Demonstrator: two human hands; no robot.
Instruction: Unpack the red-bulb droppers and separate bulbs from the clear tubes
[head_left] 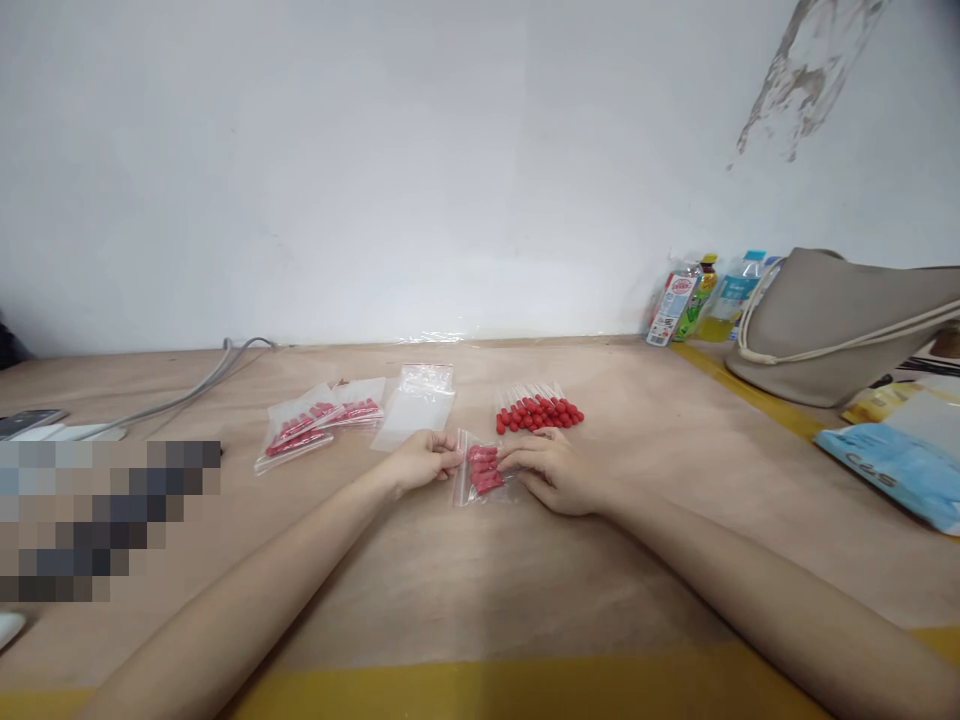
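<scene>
A clear zip-lock bag [463, 484] with several red-tipped sticks [486, 470] inside lies flat on the table in front of me. My left hand [426, 461] pinches the bag's zip edge between thumb and fingers. On the bag's other end rests my right hand [555, 472], its fingers stretched out over the plastic. Just behind the right hand is a loose pile of red-headed sticks [538, 408] with white stems. Flat unfilled bags [414, 405] are stacked behind my left hand. Further left, filled bags [319, 420] of red-tipped pieces overlap each other.
A grey cable [202, 385] runs along the table at the left, near a phone [34, 422]. Drink bottles [731, 298] and a carton [673, 308] stand against the wall at the back right. Beside them sit a grey-brown handbag [832, 325] and a blue packet [885, 470].
</scene>
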